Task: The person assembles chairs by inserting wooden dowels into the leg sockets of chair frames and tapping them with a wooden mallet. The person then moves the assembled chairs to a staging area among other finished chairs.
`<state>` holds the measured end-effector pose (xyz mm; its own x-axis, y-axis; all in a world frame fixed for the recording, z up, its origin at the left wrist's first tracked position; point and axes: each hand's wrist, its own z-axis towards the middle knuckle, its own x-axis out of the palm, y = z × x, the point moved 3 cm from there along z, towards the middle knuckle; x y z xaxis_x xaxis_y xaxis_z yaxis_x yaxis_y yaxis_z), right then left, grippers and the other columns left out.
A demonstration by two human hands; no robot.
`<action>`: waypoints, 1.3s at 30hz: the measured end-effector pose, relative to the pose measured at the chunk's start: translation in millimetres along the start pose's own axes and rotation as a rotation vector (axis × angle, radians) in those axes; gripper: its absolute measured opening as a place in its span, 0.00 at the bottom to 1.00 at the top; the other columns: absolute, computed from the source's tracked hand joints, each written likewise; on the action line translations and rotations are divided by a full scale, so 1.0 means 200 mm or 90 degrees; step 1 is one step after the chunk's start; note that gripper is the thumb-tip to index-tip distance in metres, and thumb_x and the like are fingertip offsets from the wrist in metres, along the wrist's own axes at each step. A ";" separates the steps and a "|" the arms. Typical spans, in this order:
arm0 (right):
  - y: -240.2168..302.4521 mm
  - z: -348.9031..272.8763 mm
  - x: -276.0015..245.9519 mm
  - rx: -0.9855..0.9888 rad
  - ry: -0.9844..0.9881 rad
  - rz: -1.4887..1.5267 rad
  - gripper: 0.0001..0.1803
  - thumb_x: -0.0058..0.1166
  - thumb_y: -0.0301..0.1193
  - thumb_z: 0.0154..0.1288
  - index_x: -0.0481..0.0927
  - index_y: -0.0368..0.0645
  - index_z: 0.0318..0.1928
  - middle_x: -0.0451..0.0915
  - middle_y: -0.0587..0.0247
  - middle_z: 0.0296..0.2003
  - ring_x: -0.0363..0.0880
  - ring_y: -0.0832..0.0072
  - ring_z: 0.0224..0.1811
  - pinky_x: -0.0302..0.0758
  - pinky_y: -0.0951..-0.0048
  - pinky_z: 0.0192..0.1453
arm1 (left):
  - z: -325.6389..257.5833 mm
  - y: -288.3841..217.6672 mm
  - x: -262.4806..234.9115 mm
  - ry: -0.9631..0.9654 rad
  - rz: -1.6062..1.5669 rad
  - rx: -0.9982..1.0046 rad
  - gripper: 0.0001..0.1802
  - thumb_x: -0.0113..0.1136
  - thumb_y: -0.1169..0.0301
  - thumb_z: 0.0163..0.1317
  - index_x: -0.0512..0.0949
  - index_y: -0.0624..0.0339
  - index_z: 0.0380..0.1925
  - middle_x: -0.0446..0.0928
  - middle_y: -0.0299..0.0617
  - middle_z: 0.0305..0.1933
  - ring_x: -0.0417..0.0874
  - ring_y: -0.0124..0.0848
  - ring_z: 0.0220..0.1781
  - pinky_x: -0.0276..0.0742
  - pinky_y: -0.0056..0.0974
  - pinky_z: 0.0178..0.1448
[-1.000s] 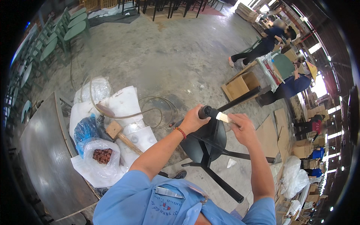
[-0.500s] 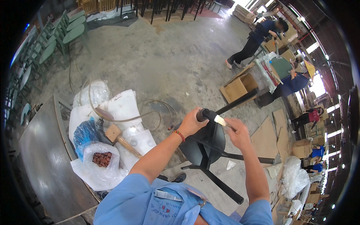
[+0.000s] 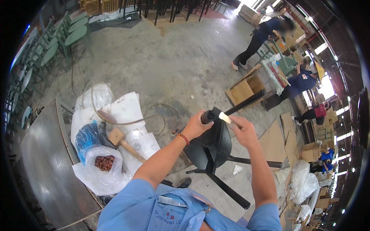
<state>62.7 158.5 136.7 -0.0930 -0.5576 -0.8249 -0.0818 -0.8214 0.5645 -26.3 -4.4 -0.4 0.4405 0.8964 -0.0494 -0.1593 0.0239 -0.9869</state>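
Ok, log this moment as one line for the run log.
left hand: grips chair leg end | right hand: holds pale strip at leg end | black chair: upturned on floor | mallet: on sheets at left

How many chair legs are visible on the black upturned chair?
4. One leg has its end in the left hand; one points up-right toward the cardboard box; one runs right; one runs down-right. None seems hidden.
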 end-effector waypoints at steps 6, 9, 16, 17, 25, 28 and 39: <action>-0.04 -0.12 0.02 -0.086 -0.053 -0.043 0.19 0.61 0.29 0.59 0.82 0.43 0.52 0.83 0.51 0.44 0.80 0.55 0.47 0.75 0.61 0.53 | 0.00 -0.01 0.00 0.008 0.008 -0.028 0.22 0.72 0.67 0.54 0.76 0.60 0.47 0.82 0.44 0.42 0.82 0.34 0.44 0.76 0.38 0.52; 0.02 -0.12 0.05 -0.095 -0.057 -0.047 0.19 0.61 0.29 0.58 0.82 0.43 0.51 0.83 0.51 0.45 0.80 0.54 0.48 0.75 0.61 0.55 | -0.01 0.01 0.01 -0.001 -0.003 -0.018 0.23 0.71 0.67 0.54 0.75 0.60 0.48 0.82 0.47 0.42 0.82 0.38 0.45 0.76 0.39 0.52; -0.31 -0.33 -0.24 0.059 -0.130 0.030 0.19 0.58 0.26 0.61 0.81 0.40 0.54 0.83 0.58 0.43 0.81 0.72 0.43 0.74 0.73 0.51 | -0.33 -0.12 -0.07 0.042 0.046 -0.120 0.18 0.65 0.67 0.60 0.77 0.66 0.47 0.82 0.47 0.45 0.82 0.32 0.49 0.77 0.38 0.53; -0.36 -0.40 -0.31 0.077 -0.140 0.065 0.19 0.57 0.25 0.62 0.80 0.39 0.55 0.83 0.60 0.44 0.80 0.77 0.43 0.73 0.75 0.51 | -0.46 -0.22 -0.06 0.088 0.010 -0.137 0.17 0.63 0.67 0.62 0.78 0.67 0.47 0.82 0.47 0.45 0.82 0.31 0.50 0.77 0.38 0.53; -0.09 -0.66 -0.29 -0.160 -0.029 0.213 0.20 0.55 0.24 0.65 0.75 0.33 0.57 0.77 0.70 0.40 0.70 0.84 0.40 0.68 0.79 0.44 | -1.49 -1.40 0.22 0.466 -0.630 0.526 0.12 0.66 0.65 0.62 0.82 0.63 0.38 0.79 0.48 0.40 0.79 0.50 0.44 0.73 0.52 0.51; 0.21 -0.71 -0.15 -0.213 0.118 0.174 0.19 0.57 0.23 0.62 0.76 0.34 0.54 0.81 0.60 0.43 0.76 0.77 0.45 0.72 0.75 0.52 | -1.71 -1.46 0.32 0.367 -0.628 0.637 0.12 0.66 0.66 0.63 0.81 0.66 0.35 0.79 0.48 0.36 0.80 0.51 0.44 0.75 0.50 0.48; 1.11 -1.12 0.76 -0.506 0.394 -0.059 0.17 0.55 0.29 0.61 0.75 0.39 0.50 0.82 0.43 0.43 0.82 0.50 0.47 0.76 0.58 0.52 | -2.39 -1.43 0.05 0.165 -0.442 0.637 0.12 0.68 0.64 0.59 0.81 0.62 0.35 0.79 0.43 0.37 0.80 0.45 0.44 0.74 0.45 0.53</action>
<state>252.3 -135.9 129.7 0.4294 -0.2668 -0.8628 0.6433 -0.5802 0.4996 446.8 -213.3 207.7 0.8437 0.4483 0.2954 -0.3756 0.8860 -0.2718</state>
